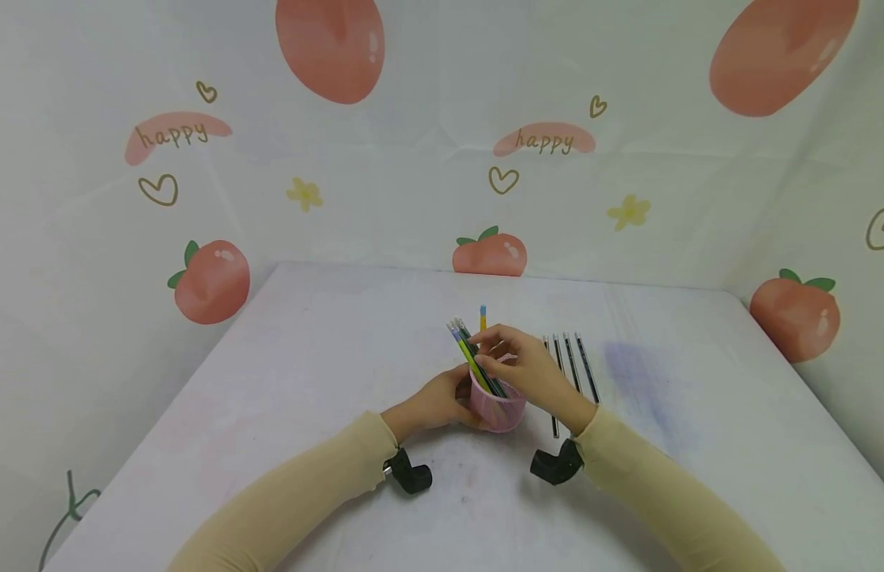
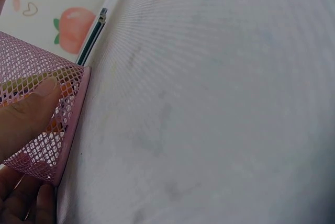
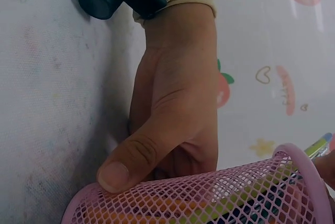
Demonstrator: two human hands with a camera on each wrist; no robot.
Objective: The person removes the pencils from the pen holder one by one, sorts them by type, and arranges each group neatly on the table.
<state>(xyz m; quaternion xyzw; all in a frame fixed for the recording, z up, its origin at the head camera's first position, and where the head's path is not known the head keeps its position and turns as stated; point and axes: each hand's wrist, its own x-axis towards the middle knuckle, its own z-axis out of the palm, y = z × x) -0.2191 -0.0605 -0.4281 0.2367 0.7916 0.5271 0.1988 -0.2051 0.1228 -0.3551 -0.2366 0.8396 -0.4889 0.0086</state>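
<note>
A pink mesh pencil cup (image 1: 500, 413) stands tilted on the table, with my left hand (image 1: 438, 400) gripping its side. In the left wrist view my thumb (image 2: 29, 110) presses the mesh and the other fingers lie below the cup. Green-yellow (image 1: 465, 349) and dark pencils lean out of the cup to the left. An orange pencil with a blue end (image 1: 483, 316) rises behind my right hand (image 1: 530, 369). That hand's curled fingertips are at the leaning pencils; whether they pinch one is unclear. The right wrist view mostly shows the left hand (image 3: 180, 98) on the mesh.
Several dark pencils (image 1: 587, 365) lie roughly side by side on the white table (image 1: 327, 342), right of the cup and partly behind the right forearm. Black wrist devices (image 1: 411, 474) hang below both sleeves. A fruit-patterned backdrop (image 1: 406, 175) rises at the back.
</note>
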